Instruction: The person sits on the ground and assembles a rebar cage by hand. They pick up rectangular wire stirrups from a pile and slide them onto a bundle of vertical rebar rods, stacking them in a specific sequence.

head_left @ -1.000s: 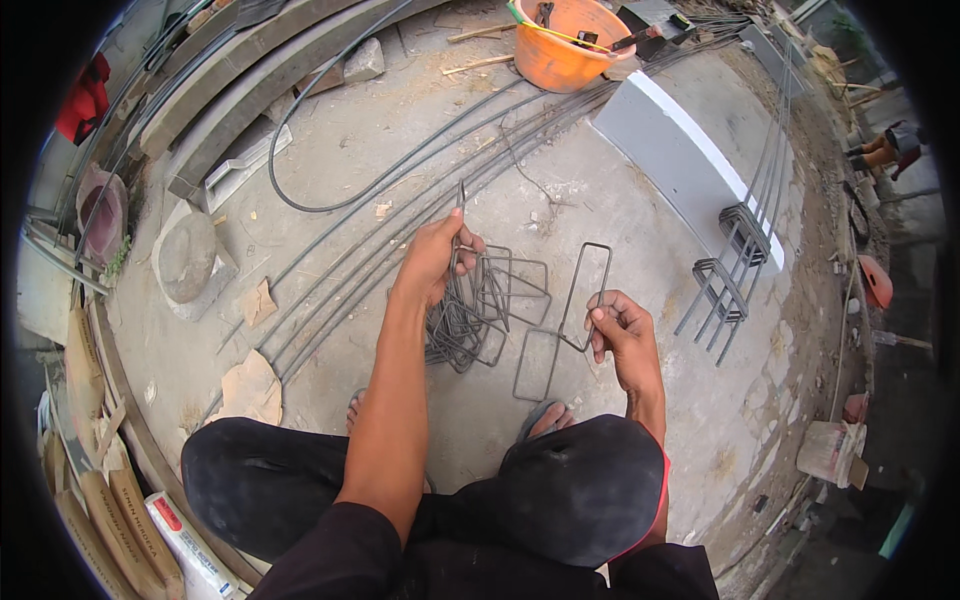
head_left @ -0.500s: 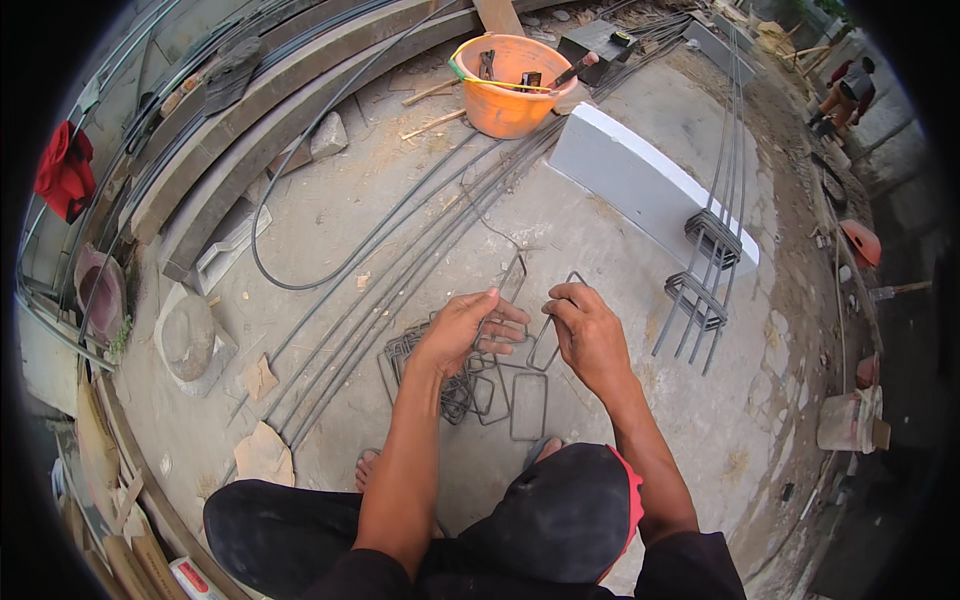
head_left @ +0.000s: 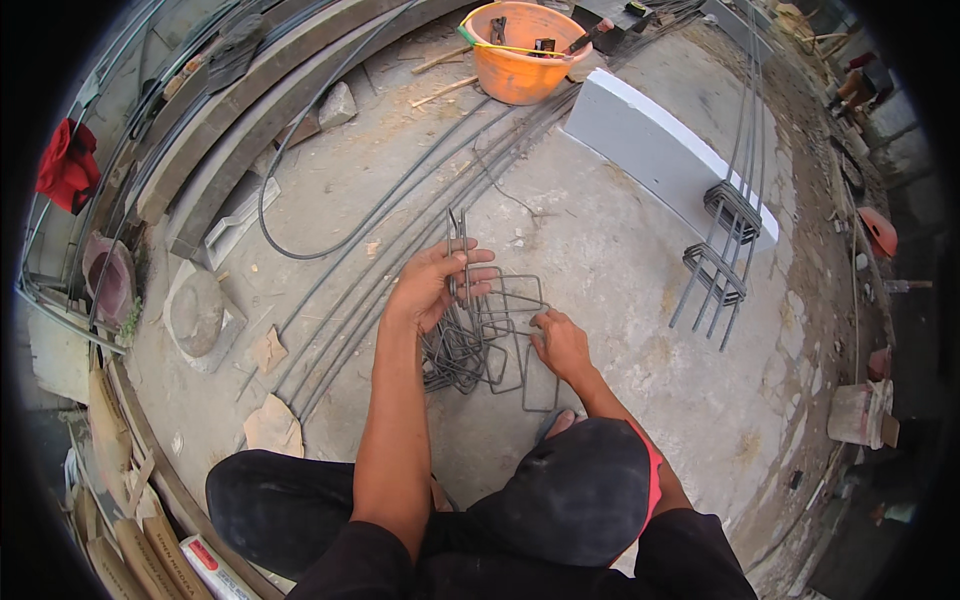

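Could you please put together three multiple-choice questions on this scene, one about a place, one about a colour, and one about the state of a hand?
1. Where does the bucket stand?
A. at the top of the view, past the long steel bars
B. between the person's knees
C. on the white block

2. What colour is the cloth at the left edge?
A. blue
B. red
C. yellow

3. What is the left hand doing?
A. lying flat on the concrete
B. hanging empty
C. gripping bent wire stirrups

Answers:
1 A, it sits on the ground beyond the bars.
2 B, it is plainly red.
3 C, its fingers close around them while the right hand touches the pile.
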The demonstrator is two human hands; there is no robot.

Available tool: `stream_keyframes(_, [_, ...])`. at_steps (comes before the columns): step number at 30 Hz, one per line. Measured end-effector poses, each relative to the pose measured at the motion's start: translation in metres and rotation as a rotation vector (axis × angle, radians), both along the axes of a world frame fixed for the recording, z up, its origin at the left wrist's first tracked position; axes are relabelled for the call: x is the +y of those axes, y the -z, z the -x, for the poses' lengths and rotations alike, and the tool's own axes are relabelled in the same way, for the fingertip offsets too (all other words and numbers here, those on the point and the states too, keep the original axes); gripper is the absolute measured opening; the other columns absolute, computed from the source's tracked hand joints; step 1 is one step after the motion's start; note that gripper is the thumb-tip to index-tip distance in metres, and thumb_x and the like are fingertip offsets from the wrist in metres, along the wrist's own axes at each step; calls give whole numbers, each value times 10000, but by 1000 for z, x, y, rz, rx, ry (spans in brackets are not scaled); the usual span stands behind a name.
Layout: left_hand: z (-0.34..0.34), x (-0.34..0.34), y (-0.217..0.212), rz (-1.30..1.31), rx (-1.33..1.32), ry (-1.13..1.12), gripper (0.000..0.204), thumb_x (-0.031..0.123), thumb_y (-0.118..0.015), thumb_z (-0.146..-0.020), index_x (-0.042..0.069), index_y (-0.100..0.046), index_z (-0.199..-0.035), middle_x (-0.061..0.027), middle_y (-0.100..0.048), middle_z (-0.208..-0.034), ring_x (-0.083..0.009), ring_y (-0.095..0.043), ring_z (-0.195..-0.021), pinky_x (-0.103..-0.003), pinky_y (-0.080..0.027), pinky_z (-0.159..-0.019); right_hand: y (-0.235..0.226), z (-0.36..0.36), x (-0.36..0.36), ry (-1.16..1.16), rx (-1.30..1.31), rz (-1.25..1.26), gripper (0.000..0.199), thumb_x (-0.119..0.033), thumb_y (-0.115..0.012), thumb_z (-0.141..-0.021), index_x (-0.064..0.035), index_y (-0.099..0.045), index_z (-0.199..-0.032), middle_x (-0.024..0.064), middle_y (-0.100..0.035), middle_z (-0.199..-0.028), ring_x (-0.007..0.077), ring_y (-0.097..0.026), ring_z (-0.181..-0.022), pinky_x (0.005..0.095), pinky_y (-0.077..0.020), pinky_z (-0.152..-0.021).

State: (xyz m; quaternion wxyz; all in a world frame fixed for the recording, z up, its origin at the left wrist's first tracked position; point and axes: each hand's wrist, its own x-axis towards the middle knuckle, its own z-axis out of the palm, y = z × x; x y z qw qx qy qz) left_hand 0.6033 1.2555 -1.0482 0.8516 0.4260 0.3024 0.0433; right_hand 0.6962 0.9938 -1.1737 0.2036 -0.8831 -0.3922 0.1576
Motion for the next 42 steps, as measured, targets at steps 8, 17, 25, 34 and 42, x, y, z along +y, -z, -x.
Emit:
stream_keyframes(8, [12,11,10,64,-104,48,587,91,-568,-1075,-143,-345,-1565,-311,-596,-1445,-413,-688,-1218,-499,-603,-1025,44,4,9,-144,-193,113,114,-113,-653,-957,-47,-662,-1049,131,-664,-1074,348,-645,-1109,483,-581,-863])
stream_keyframes(17, [6,3,4,100,-119,-7,548,94,-533,-1081,-137,-361,-1547,-345,-557,-1481,-442,-656,-1283,-501,-600,-1040,-114,-31,-7,192,211,-132,326,-89,-645,-995,41,-702,-1289,195,-744,-951,368,-733,-804,437,-602,-767])
stream_keyframes(25, [-1,-6,6,136,-130,49,504,89,-551,-1064,-113,-427,-1509,-323,-625,-1391,-423,-703,-1215,-469,-640,-947,-143,-11,0,558,819,-826,382,-96,-662,-1043,55,-660,-1395,37,-646,-897,106,-611,-700,272,-566,-553])
stream_keyframes(34, [-16,-27,-17,164,-139,68,438,89,-554,-1080,-109,-478,-1463,-285,-673,-1334,-385,-740,-1152,-437,-658,-886,-79,-3,41,534,1079,-722,406,-67,-652,-1044,71,-633,-1425,96,-701,-935,160,-671,-700,302,-591,-569])
stream_keyframes(42, [-20,-22,21,36,0,14,377,139,-548,-1113,-75,-515,-1422,-237,-695,-1257,-332,-751,-1069,-451,-666,-862,-61,1,22,525,790,-644,323,-134,-708,-1011,19,-713,-1296,133,-739,-953,232,-749,-811,361,-615,-628])
